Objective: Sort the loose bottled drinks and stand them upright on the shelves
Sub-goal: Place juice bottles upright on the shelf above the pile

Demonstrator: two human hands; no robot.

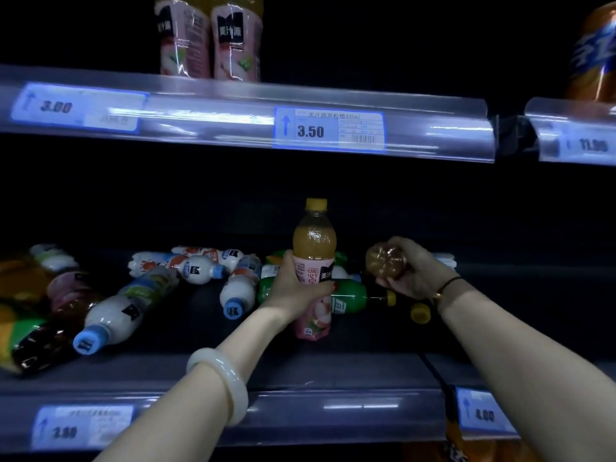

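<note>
Bottled drink of clear plastic with yellow cap, orange-yellow juice and pink peach label [313,248]: upright on the dark middle shelf [333,368], in front of the heap, base low at the deck, though contact there is hard to tell. Gripped round the label by the left hand [293,288], thumb on the near side, fingers curled behind, one fingertip showing at the label's right edge. White bangle [218,385] on that wrist.

Just to the right, raised above the shelf: brownish clear bottle [385,261], seen end-on, base toward the camera, clamped in the curled fingers of the right hand [413,271]. Thin black cord [448,285] on that wrist.

Behind and to the left, lying on their sides:
- white bottles with blue caps [110,315], scattered and partly overlapping
- green bottle with yellow cap [353,296], just behind the upright one, cap pointing right
- dark-liquid bottle [43,341] at the far left

Standing on the upper shelf: two pink-labelled bottles [210,41], side by side, above a price tag reading 3.50 [328,130].
</note>
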